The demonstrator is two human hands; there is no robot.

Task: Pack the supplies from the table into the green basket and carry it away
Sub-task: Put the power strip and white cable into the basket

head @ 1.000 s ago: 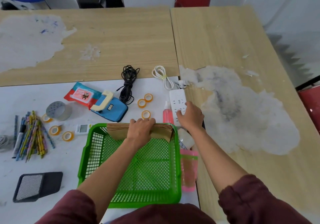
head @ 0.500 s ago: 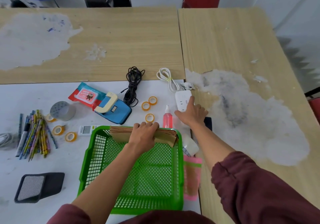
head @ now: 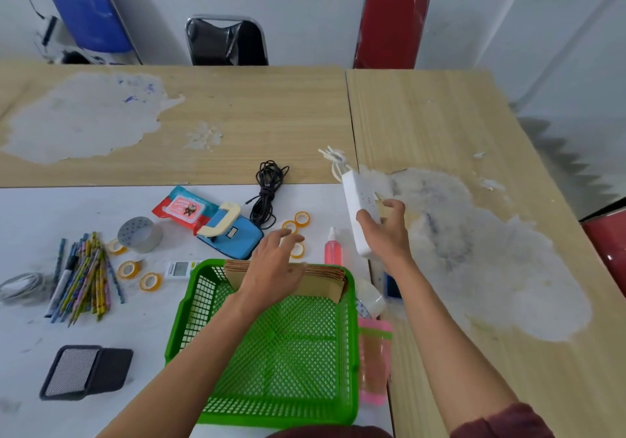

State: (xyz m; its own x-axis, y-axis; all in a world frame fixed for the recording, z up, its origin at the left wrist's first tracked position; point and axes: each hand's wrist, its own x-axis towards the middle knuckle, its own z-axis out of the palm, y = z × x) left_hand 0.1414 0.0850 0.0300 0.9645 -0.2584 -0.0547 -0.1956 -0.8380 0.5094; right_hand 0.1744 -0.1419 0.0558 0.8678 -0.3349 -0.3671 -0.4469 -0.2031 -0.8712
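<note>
right hand (head: 386, 231): fingers and thumb curled round the near half of the white power strip (head: 354, 205), firm grip. the strip is clear of the table (head: 440, 126) and tilted, its far end pointing away; its coiled white cord (head: 333, 160) hangs off that far end, blurred

left hand (head: 274, 265): fingers spread and relaxed, holding nothing, stretched over the far rim of the green basket (head: 184, 322) with fingertips reaching the tape rolls (head: 301, 218). contact with the brown envelopes (head: 325, 276) below the palm: cannot tell

green basket sits at the near edge of the table on the white sheet, between the two forearms. the brown envelopes stand on edge against its far wall; the rest of its mesh floor shows bare

just beyond the basket's far right corner: pink spray bottle (head: 333, 251), upright. along its right side: pink pouch (head: 374, 359)

far left of the basket: blue hole punch (head: 233, 239), black cable (head: 267, 193), bundle of pencils (head: 84, 278). near left: black mesh holder (head: 84, 371), lying on its side
</note>
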